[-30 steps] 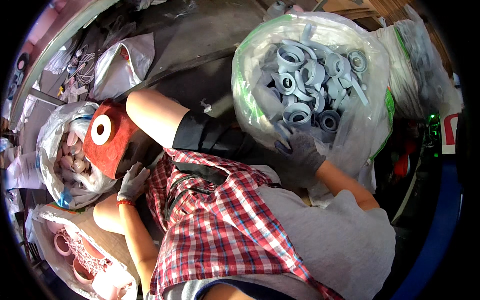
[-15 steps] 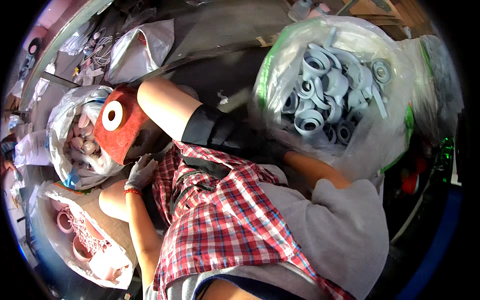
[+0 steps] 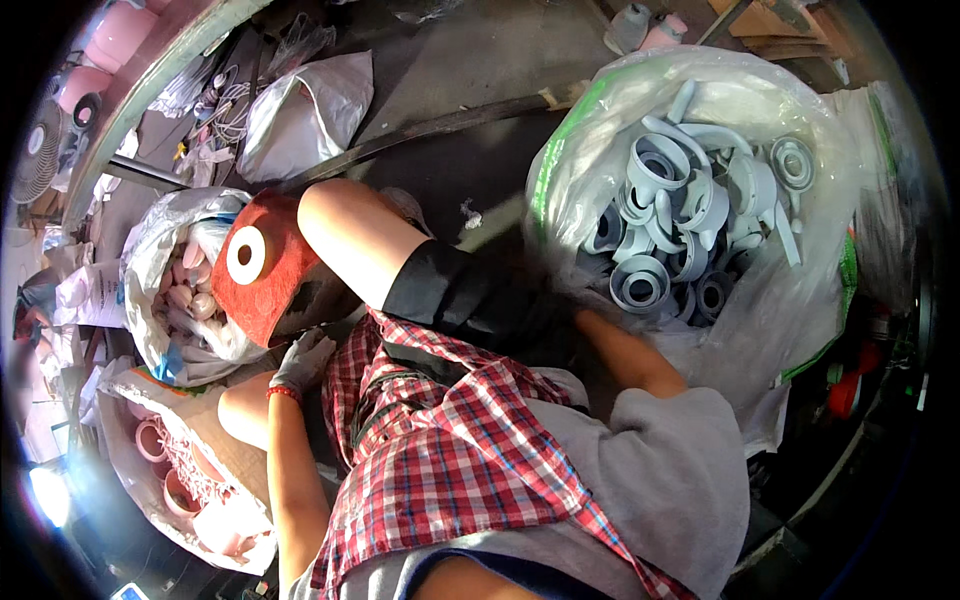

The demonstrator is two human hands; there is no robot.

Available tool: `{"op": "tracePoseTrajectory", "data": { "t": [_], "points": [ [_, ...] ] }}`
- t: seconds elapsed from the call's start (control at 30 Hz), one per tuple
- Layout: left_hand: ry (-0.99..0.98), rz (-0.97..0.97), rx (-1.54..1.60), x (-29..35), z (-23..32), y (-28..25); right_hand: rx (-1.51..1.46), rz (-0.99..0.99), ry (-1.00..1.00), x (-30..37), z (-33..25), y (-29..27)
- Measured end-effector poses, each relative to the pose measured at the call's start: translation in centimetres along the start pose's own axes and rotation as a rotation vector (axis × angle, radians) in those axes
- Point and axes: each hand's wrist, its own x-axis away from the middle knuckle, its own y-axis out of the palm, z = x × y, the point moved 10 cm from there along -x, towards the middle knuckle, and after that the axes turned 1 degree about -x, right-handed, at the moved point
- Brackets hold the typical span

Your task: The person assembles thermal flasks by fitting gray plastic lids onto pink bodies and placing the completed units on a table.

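My left hand (image 3: 303, 362), in a pale glove with a red band at the wrist, hangs by my left thigh, just below a red fuzzy piece (image 3: 268, 300). Its fingers look loosely stretched, and nothing shows in them. On the red piece lies a cream-white ring (image 3: 248, 254) with a dark hole. My right forearm (image 3: 630, 350) reaches into shadow beside my black shorts, where the right hand cannot be made out. Near that arm stands a large clear plastic bag (image 3: 810, 270) of grey-blue plastic parts (image 3: 658, 170), some ring-shaped and some with long curved arms.
Left of my legs, a white bag (image 3: 150, 225) holds small pink parts. Below it, another sack (image 3: 240, 440) holds pink cups and thin pink pieces. Farther off lie a white bag (image 3: 310, 120) and tangled cables (image 3: 225, 105). A fan (image 3: 38, 160) stands far left.
The whole view has shifted, so my body, the bags and the red piece appear slightly lower and mostly further right. Both arms keep nearly the same pose.
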Motion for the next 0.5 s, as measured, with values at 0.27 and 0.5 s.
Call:
{"op": "tracePoseTrajectory", "data": {
  "t": [0.27, 0.5],
  "points": [
    [-0.108, 0.089, -0.056, 0.6, 0.8, 0.2, 0.023, 0.052, 0.202, 9.5, -7.6, -8.8],
    [0.026, 0.155, -0.249, 0.4, 2.7, -0.5, -0.913, 0.859, -0.269, 5.2, -10.0, -24.3]
  ]
}}
